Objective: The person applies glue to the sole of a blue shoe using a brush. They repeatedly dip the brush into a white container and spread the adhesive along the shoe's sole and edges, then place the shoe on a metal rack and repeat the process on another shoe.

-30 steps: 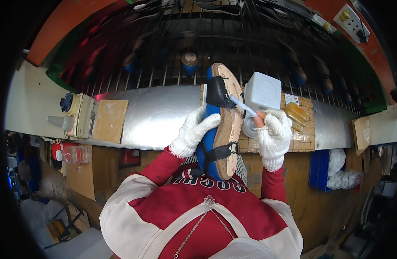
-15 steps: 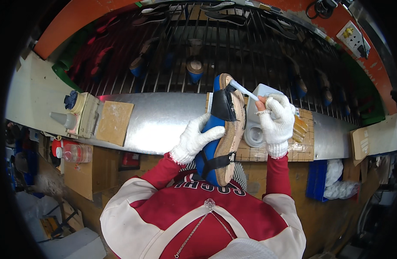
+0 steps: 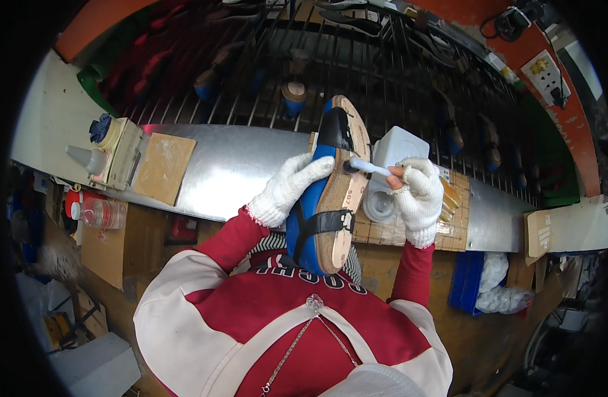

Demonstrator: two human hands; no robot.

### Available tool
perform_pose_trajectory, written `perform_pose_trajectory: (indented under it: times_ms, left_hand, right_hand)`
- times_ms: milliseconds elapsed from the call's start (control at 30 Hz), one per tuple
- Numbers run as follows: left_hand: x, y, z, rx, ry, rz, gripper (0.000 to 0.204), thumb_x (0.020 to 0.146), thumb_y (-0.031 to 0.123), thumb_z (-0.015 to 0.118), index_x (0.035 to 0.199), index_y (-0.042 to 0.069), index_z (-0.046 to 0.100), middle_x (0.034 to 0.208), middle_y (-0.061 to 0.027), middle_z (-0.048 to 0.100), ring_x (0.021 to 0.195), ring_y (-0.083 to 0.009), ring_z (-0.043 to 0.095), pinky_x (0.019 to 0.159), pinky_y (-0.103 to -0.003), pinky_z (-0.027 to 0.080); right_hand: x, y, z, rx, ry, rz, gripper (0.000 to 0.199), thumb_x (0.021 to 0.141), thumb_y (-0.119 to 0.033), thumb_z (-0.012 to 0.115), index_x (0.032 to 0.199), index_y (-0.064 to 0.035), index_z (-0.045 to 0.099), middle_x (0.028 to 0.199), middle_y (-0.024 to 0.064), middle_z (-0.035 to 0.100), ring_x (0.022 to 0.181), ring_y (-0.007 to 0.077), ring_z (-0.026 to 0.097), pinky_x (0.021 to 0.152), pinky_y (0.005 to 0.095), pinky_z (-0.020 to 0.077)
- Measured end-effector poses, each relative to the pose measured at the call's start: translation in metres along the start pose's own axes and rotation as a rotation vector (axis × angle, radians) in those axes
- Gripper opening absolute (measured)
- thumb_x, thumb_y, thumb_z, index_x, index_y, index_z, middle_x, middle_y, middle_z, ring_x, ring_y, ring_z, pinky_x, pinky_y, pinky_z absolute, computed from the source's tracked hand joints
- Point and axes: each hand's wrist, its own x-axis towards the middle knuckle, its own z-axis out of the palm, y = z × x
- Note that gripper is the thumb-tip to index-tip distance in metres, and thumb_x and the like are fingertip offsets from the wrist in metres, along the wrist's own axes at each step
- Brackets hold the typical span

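A sandal [image 3: 327, 202] with black straps sits on a blue shoe last [image 3: 305, 241], its tan underside turned up and its length running away from me. My left hand [image 3: 287, 188], in a white glove, grips the last's left side, thumb lying against the edge of the underside. With my right hand [image 3: 420, 202], gloved but with bare fingertips showing, I pinch a pale-handled brush [image 3: 370, 167]. The brush's dark head touches the underside near its middle, just below the front strap. A white plastic container [image 3: 402, 147] and a round clear cup [image 3: 380, 207] stand beside the sandal, behind the brush.
Beyond the metal bench [image 3: 231, 165] is a rack of bars [image 3: 251, 99] carrying several shoes on blue lasts. A tan board [image 3: 164, 169] and a machine with a grey cone [image 3: 86, 157] are at the left. Yellow sticks [image 3: 451, 202] lie on cardboard at the right.
The brush has moved from the toe end toward the middle of the underside. The sandal has turned slightly, showing more of its underside.
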Motion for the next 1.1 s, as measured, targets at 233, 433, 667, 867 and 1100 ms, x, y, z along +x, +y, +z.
perform_pose_trajectory:
  times_ms: [233,433,667,867,1100]
  left_hand:
    - [-0.002,-0.008,0.001,-0.113,0.032,0.005,0.057,0.099,0.042,0.058,0.135,-0.002,0.055,0.121,-0.0143,0.068,0.104,-0.0193,0.069,0.092,-0.033,0.057]
    - [-0.01,-0.004,0.009,-0.13,0.126,0.033,0.059,0.096,0.039,0.066,0.137,-0.001,0.054,0.124,-0.0129,0.065,0.111,-0.0184,0.064,0.097,-0.032,0.053]
    - [-0.018,0.0,0.015,0.029,0.132,0.087,0.058,0.097,0.039,0.065,0.137,-0.002,0.053,0.124,-0.0119,0.064,0.111,-0.0168,0.064,0.098,-0.031,0.052]
    - [-0.017,0.002,0.01,0.057,0.111,0.095,0.059,0.097,0.037,0.066,0.138,-0.002,0.053,0.124,-0.0126,0.064,0.111,-0.0167,0.064,0.097,-0.031,0.052]
    - [-0.014,0.003,0.006,0.024,0.129,0.07,0.059,0.096,0.036,0.066,0.138,-0.003,0.052,0.124,-0.013,0.064,0.111,-0.0176,0.064,0.097,-0.032,0.053]
  right_hand:
    - [-0.03,-0.002,0.005,0.187,-0.018,0.27,0.019,0.083,-0.016,0.079,0.094,-0.0013,0.077,0.09,0.0082,0.065,0.08,0.0204,0.057,0.073,0.0337,0.0456]
    - [-0.038,-0.016,0.008,0.06,-0.007,0.199,0.019,0.082,-0.019,0.08,0.092,-0.0032,0.077,0.088,0.007,0.066,0.077,0.0206,0.056,0.075,0.0329,0.0423]
    - [-0.012,-0.023,0.015,-0.101,0.092,0.038,0.016,0.079,-0.017,0.083,0.09,-0.0072,0.078,0.087,0.0037,0.067,0.076,0.0202,0.056,0.074,0.0334,0.0375]
    - [-0.007,-0.024,0.014,-0.243,0.142,-0.079,0.016,0.078,-0.011,0.083,0.093,-0.006,0.078,0.095,0.0066,0.068,0.088,0.0236,0.059,0.079,0.0352,0.0437]
    - [-0.027,-0.025,0.013,-0.222,0.058,-0.025,0.02,0.075,-0.011,0.084,0.093,-0.0077,0.078,0.095,0.0068,0.068,0.09,0.025,0.058,0.08,0.035,0.0449]
